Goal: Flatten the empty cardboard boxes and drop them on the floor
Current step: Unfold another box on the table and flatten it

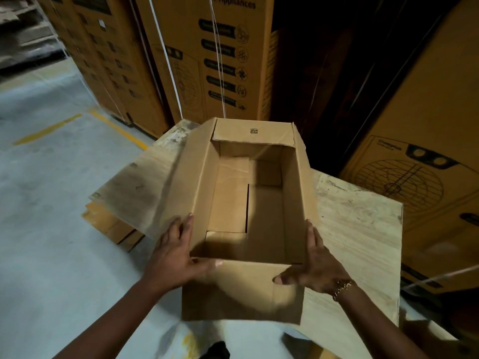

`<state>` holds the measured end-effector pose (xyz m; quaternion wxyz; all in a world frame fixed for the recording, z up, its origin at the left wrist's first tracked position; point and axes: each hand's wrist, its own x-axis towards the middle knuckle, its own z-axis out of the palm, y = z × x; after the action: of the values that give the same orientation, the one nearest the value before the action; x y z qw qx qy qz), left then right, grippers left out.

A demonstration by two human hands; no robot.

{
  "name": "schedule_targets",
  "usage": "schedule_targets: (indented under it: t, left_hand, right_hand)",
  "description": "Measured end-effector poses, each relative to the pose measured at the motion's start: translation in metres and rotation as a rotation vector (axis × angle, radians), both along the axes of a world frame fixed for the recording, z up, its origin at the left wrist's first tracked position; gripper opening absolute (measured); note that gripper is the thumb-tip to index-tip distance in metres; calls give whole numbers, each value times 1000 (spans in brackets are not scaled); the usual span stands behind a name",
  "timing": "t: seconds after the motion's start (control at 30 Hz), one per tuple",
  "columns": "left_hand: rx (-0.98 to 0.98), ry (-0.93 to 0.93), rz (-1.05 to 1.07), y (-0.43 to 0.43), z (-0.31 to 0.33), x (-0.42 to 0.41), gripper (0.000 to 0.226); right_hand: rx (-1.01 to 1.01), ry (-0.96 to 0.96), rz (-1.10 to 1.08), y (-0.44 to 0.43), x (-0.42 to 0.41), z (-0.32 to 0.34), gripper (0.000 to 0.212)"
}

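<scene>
An empty brown cardboard box point(267, 203) stands open-topped in front of me, its flaps spread outward and its bottom flaps folded shut. My left hand point(176, 252) holds the near left corner, fingers along the left wall and thumb on the near flap. My right hand point(313, 265) holds the near right corner the same way, fingers straight up the right wall, thumb on the near flap. A bracelet sits on the right wrist. The box rests over a pale wooden board point(357, 229).
Flattened cardboard point(114, 226) lies stacked on the grey floor point(51, 229) at left, under the board's edge. Tall strapped appliance cartons point(228, 60) stand close behind, and another point(427, 177) at right. Yellow floor lines point(116, 128) run at left.
</scene>
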<state>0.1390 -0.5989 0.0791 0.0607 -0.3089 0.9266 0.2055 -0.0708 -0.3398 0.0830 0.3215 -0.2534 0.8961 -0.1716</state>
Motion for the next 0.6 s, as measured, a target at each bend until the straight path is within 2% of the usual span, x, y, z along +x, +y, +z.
schedule_targets:
  t: [0.1, 0.23, 0.3, 0.33, 0.37, 0.43, 0.5, 0.57, 0.6]
  left_hand:
    - [-77, 8, -26, -24, 1, -26, 123]
    - [-135, -12, -43, -73, -6, -101, 112]
    - [-161, -21, -45, -98, -8, -141, 110]
    - [-171, -21, -45, -110, -8, -159, 110]
    - [-173, -19, -39, -121, -8, -176, 109]
    - [-142, -4, -9, -140, -8, -205, 108]
    - [-99, 38, 26, -149, -11, -222, 106]
    - [-119, 72, 28, -151, -15, -228, 102]
    - [-135, 83, 25, -151, -16, -229, 100]
  right_hand:
    - [126, 14, 25, -5, -13, 11, 155]
    - [155, 374, 16, -47, -51, 24, 115]
    - [80, 474, 51, -84, -76, 29, 95]
    - [-30, 428, 34, -104, -88, 29, 84]
    - [-176, 304, -27, -125, -99, 28, 73]
    - [-466, -80, -265, -166, -119, 22, 58]
    - [-574, -383, -487, -200, -142, 10, 52]
    - [-510, -390, -516, -225, -162, -7, 59]
    - [-427, -264, -468, -233, -170, -14, 67]
